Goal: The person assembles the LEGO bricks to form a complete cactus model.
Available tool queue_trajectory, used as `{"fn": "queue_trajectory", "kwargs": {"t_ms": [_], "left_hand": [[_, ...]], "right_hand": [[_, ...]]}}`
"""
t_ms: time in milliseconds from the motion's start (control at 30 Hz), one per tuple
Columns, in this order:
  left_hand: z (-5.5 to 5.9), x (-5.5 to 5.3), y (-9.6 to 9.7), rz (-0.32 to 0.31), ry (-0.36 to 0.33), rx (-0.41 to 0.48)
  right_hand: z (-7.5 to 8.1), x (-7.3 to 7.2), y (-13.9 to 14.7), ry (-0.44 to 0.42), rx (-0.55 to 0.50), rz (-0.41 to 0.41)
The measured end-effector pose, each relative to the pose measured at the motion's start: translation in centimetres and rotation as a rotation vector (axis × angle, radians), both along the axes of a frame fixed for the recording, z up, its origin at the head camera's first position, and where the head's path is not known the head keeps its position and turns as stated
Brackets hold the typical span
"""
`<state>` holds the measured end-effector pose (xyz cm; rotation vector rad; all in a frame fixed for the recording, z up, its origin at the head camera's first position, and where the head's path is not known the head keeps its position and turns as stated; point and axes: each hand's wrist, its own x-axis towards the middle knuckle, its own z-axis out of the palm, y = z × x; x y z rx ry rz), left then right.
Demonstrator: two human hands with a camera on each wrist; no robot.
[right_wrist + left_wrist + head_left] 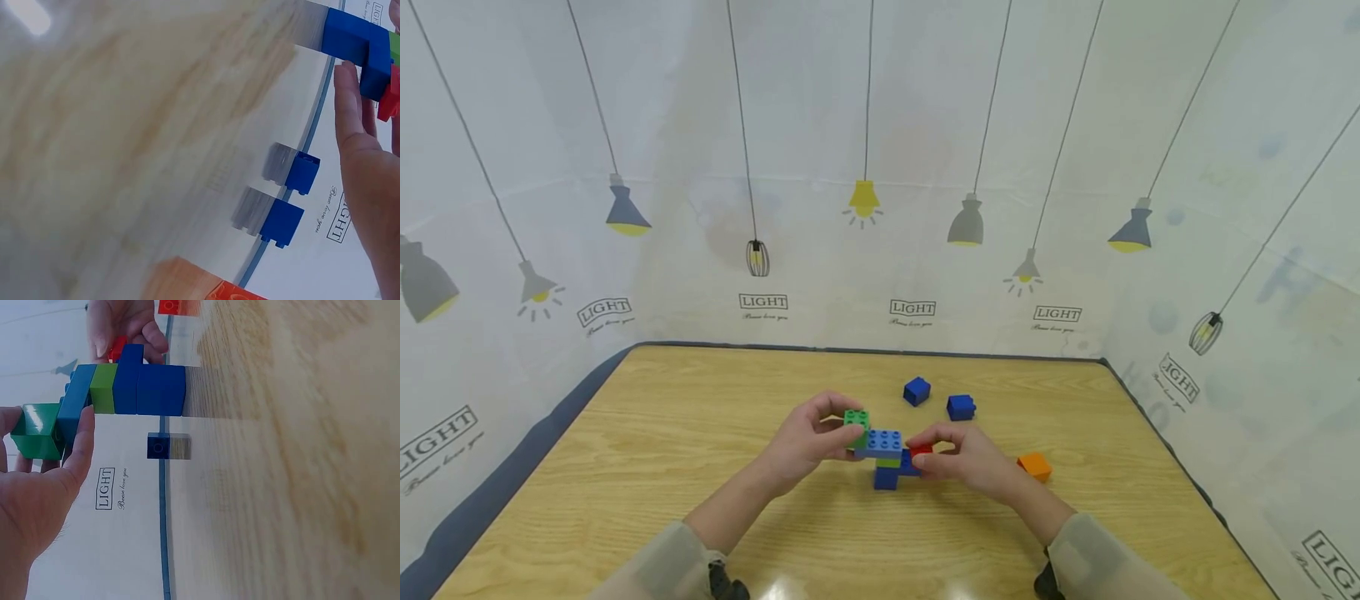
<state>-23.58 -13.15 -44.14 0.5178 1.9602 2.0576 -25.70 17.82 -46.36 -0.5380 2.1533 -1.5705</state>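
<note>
A small tower of toy building bricks stands on the table between both hands. At its base is a dark blue brick (886, 479), under a longer blue brick (907, 464) that juts to the right. Above come a lime green brick (103, 389) and a lighter blue brick (882, 445) reaching left. My left hand (805, 437) pinches the green brick (856, 418) at that brick's left end, one finger along the lighter blue brick's side. On the jutting end sits a red brick (921, 451), held between the thumb and fingers of my right hand (970, 461).
Two loose blue bricks, one (917, 391) farther left and another (960, 407), lie behind the tower. An orange brick (1034, 467) is on the table (647, 450) beyond the right wrist. A printed curtain (820, 250) hangs around the table's back and sides.
</note>
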Motion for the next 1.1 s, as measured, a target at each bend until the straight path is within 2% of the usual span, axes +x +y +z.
{"fn": "queue_trajectory", "kwargs": {"t_ms": [133, 567, 1100], "left_hand": [[-0.04, 0.05, 0.01, -0.004, 0.001, 0.002], [-0.07, 0.03, -0.07, -0.009, 0.006, 0.01], [0.3, 0.29, 0.17, 0.037, 0.001, -0.01]], "right_hand": [[0.01, 0.05, 0.02, -0.023, -0.019, 0.026], [0.41, 0.32, -0.24, -0.037, -0.034, -0.036], [0.48, 0.31, -0.23, -0.035, -0.026, -0.02]]}}
